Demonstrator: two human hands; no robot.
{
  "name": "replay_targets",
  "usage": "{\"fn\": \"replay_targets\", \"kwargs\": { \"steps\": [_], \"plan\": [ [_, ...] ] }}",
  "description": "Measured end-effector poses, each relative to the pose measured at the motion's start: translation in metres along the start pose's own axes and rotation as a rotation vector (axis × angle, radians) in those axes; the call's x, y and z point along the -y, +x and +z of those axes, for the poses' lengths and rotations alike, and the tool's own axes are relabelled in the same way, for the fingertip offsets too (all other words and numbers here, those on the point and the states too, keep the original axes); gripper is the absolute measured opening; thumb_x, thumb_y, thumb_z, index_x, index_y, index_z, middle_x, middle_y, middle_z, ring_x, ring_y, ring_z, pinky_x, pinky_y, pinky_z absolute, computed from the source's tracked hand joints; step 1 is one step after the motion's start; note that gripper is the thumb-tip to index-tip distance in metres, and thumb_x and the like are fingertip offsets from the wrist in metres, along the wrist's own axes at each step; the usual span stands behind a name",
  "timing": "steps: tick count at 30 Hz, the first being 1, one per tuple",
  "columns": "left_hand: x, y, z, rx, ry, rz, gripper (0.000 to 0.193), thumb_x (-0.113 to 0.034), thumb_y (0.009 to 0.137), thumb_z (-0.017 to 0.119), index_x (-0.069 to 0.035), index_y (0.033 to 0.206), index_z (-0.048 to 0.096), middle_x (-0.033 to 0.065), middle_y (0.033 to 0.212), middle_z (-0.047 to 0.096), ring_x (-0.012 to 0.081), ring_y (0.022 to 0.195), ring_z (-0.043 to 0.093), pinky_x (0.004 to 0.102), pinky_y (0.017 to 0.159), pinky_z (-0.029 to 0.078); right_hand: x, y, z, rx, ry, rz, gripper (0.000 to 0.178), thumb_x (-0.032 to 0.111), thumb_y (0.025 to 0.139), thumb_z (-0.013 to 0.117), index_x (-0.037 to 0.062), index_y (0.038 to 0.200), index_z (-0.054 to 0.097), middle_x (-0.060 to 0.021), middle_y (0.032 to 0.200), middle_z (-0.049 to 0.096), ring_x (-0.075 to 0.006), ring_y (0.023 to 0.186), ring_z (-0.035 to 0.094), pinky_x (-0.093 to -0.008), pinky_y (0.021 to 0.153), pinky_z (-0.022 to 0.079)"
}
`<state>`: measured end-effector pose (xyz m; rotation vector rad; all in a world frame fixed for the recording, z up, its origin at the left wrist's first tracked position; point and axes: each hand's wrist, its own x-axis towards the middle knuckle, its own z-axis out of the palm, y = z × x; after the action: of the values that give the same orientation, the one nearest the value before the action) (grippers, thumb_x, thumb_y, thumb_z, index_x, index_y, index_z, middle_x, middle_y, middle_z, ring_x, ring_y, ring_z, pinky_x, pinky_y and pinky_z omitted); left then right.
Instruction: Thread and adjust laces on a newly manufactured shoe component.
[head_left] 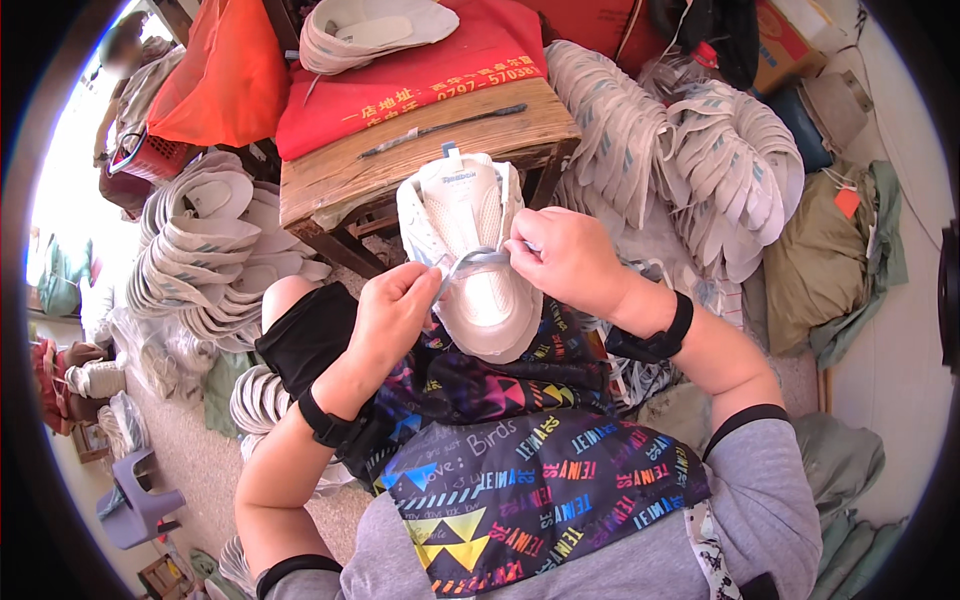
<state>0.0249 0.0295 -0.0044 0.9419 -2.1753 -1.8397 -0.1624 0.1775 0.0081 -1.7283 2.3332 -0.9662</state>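
Observation:
A white shoe upper [490, 312] rests over my lap against the wooden table's edge, its toe toward me and its tongue [458, 200] away from me. A grey-blue shoelace [478, 258] crosses it at the lower end of the lacing opening. At the left side of that opening, my left hand [393, 308] is closed in a pinch on the shoelace. My right hand [568, 258] is closed on the right side, fingers curled around the other part of the lace. The fingertips partly hide both lace ends.
A thin dark tool [442, 131] lies on the wooden table [330, 187], which carries a red cloth [400, 85] and stacked uppers [370, 35]. Piles of uppers stand left [195, 240] and right [735, 160]. A red bag [222, 80] hangs at the left; a purple stool [140, 500] is lower left.

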Motion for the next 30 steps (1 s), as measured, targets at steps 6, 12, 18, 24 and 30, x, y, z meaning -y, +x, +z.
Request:
{"fn": "replay_targets", "kwargs": {
  "steps": [6, 12, 18, 24, 30],
  "plan": [
    [0.004, 0.004, -0.003, -0.006, -0.023, -0.049, 0.027, -0.017, 0.092, 0.055, 0.002, 0.075, 0.064, -0.0006, 0.063, 0.057, 0.0056, 0.051, 0.051, 0.0219, 0.047, 0.04, -0.007, 0.007, -0.003, 0.084, -0.054, -0.168, 0.01, 0.014, 0.083, 0.064, 0.0062, 0.079, 0.059, -0.0126, 0.071, 0.06, -0.0326, 0.072, 0.06, -0.0442, 0.062, 0.047],
    [0.004, 0.009, -0.004, -0.096, 0.198, 0.065, 0.024, -0.016, 0.086, 0.056, 0.001, 0.07, 0.062, 0.007, 0.06, 0.057, 0.0145, 0.05, 0.053, 0.0299, 0.049, 0.042, -0.006, 0.013, -0.014, 0.234, -0.168, -0.265, 0.007, 0.015, 0.084, 0.063, 0.008, 0.082, 0.06, -0.008, 0.077, 0.062, -0.0279, 0.081, 0.06, -0.0412, 0.073, 0.043],
    [-0.01, 0.011, 0.002, -0.271, 0.65, 0.535, 0.026, -0.016, 0.08, 0.059, -0.001, 0.06, 0.052, 0.018, 0.058, 0.053, 0.0354, 0.055, 0.056, 0.0437, 0.052, 0.045, -0.003, 0.025, -0.025, 0.331, -0.32, -0.416, 0.006, 0.011, 0.076, 0.063, 0.0088, 0.081, 0.06, -0.0067, 0.079, 0.059, -0.0261, 0.083, 0.058, -0.039, 0.076, 0.042],
    [-0.008, 0.01, -0.002, -0.281, 0.764, 0.584, 0.023, -0.012, 0.078, 0.061, -0.002, 0.061, 0.05, 0.0161, 0.061, 0.054, 0.0345, 0.057, 0.056, 0.0429, 0.054, 0.044, -0.002, 0.033, -0.022, 0.395, -0.368, -0.476, 0.011, 0.012, 0.075, 0.061, 0.006, 0.081, 0.068, -0.0108, 0.085, 0.065, -0.0286, 0.088, 0.062, -0.0415, 0.078, 0.047],
    [-0.009, 0.011, 0.001, -0.284, 0.882, 0.762, 0.02, -0.01, 0.076, 0.065, -0.006, 0.061, 0.052, 0.0111, 0.057, 0.054, 0.031, 0.054, 0.056, 0.0406, 0.056, 0.045, 0.001, 0.035, -0.025, 0.46, -0.393, -0.438, 0.012, 0.011, 0.073, 0.063, 0.005, 0.082, 0.068, -0.0111, 0.088, 0.065, -0.0289, 0.092, 0.064, -0.0411, 0.08, 0.051]
  ]
}}
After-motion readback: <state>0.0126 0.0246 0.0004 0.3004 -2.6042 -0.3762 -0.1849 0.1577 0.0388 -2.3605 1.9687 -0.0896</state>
